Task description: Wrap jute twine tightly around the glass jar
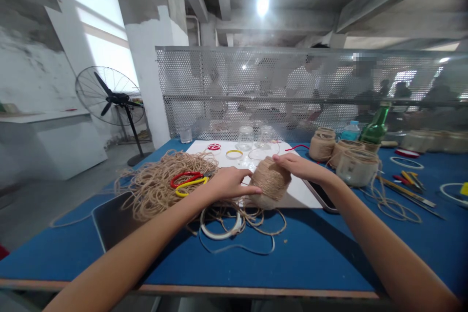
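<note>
The twine-wrapped jar (271, 183) is held over the near edge of the white sheet (298, 194), clamped by the left grip (231, 183) at nine o'clock and the right grip (297, 165) at one o'clock. Twine fitting is judged to be in hand; for any further turn, the jar should be steadied. Heaped twine (153, 187) is found at nine o'clock, scissors (193, 183) resting upon it, on the counter (263, 268).

On blue tabletop (300, 258), tangled twine (153, 190) is heaped left; white sheet (228, 163) is spread mid-table; twine-wrapped jars (321, 146) are set at right.
</note>
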Demonstrator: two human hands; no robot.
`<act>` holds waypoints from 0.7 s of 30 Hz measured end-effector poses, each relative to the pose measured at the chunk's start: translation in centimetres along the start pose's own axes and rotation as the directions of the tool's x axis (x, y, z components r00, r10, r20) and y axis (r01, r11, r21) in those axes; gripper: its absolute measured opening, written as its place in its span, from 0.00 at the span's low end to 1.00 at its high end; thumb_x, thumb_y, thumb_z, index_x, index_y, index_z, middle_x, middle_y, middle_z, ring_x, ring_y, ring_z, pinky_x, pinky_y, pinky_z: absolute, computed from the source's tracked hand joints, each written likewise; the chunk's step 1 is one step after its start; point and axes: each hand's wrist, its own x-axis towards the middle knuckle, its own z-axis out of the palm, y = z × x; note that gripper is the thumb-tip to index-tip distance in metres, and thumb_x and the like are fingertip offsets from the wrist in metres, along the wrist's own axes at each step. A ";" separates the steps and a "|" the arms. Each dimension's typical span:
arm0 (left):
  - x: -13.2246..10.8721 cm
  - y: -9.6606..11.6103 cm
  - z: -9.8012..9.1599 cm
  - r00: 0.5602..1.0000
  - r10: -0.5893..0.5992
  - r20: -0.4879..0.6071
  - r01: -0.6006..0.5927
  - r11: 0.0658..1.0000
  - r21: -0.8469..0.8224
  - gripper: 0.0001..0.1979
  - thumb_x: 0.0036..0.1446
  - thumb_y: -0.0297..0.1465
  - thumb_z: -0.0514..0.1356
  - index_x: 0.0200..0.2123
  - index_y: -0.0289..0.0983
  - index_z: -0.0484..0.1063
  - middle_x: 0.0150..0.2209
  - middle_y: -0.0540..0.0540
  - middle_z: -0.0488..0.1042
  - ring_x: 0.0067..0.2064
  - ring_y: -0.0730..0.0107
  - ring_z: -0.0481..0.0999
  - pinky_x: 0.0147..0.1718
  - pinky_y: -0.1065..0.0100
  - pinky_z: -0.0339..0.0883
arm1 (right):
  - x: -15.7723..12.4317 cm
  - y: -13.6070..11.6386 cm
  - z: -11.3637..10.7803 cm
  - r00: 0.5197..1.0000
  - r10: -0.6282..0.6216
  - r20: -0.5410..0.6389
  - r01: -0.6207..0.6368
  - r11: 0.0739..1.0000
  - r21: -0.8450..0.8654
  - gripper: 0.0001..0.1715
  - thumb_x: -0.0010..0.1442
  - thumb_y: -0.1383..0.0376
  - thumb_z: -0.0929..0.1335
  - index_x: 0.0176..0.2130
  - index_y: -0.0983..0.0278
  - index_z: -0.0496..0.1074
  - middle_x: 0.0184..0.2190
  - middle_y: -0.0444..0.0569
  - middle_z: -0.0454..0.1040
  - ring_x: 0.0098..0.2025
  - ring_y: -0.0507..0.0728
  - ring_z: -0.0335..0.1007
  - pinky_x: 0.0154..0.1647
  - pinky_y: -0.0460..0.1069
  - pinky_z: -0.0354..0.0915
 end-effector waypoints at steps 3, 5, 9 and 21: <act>0.0 0.2 -0.1 1.000 -0.003 -0.007 0.003 1.000 0.024 0.35 0.48 0.60 0.43 0.44 0.40 0.68 0.31 0.44 0.75 0.31 0.62 0.72 0.28 0.69 0.59 | 0.0 -0.1 0.1 1.000 0.016 -0.014 -0.016 1.000 0.009 0.33 0.57 0.43 0.53 0.23 0.66 0.64 0.23 0.46 0.66 0.28 0.53 0.58 0.32 0.50 0.57; 0.0 0.3 -0.1 1.000 0.001 -0.010 0.000 1.000 0.031 0.35 0.49 0.60 0.43 0.44 0.40 0.68 0.31 0.44 0.75 0.32 0.62 0.72 0.28 0.68 0.60 | 0.0 -0.3 0.1 1.000 0.012 -0.018 -0.012 0.999 0.049 0.33 0.58 0.44 0.53 0.26 0.66 0.67 0.28 0.49 0.70 0.32 0.54 0.62 0.37 0.51 0.58; 0.0 0.3 -0.1 1.000 0.012 -0.017 -0.012 0.999 0.048 0.35 0.49 0.60 0.42 0.45 0.41 0.68 0.31 0.44 0.75 0.31 0.61 0.72 0.28 0.68 0.60 | -0.1 -0.6 0.1 1.000 0.020 -0.018 -0.019 0.997 0.074 0.31 0.58 0.46 0.55 0.30 0.67 0.70 0.33 0.51 0.73 0.36 0.56 0.64 0.42 0.52 0.58; -0.1 0.1 -0.2 0.999 0.029 0.020 -0.030 0.998 0.047 0.33 0.51 0.58 0.44 0.47 0.40 0.66 0.31 0.45 0.75 0.31 0.63 0.72 0.27 0.70 0.58 | -0.3 -0.6 -0.2 1.000 0.004 0.023 -0.008 0.990 0.138 0.27 0.57 0.49 0.57 0.27 0.68 0.68 0.25 0.46 0.68 0.28 0.51 0.60 0.32 0.47 0.56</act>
